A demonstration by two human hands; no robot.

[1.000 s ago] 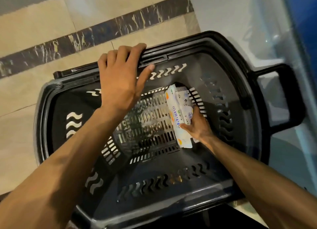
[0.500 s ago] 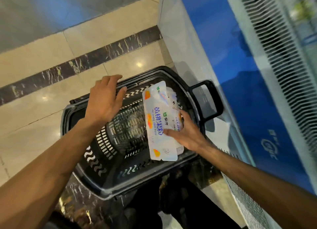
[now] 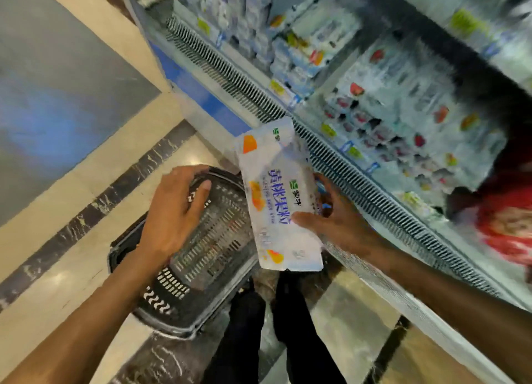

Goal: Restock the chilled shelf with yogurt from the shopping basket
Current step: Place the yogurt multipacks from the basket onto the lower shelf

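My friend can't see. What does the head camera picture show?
A person's right hand holds a white yogurt pack with orange fruit pictures up beside a stocked, blurry chilled shelf. The left hand holds the rim of a black shopping basket lower down.

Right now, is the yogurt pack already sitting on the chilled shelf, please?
No, the right hand holds the yogurt pack above the basket, short of the shelf.
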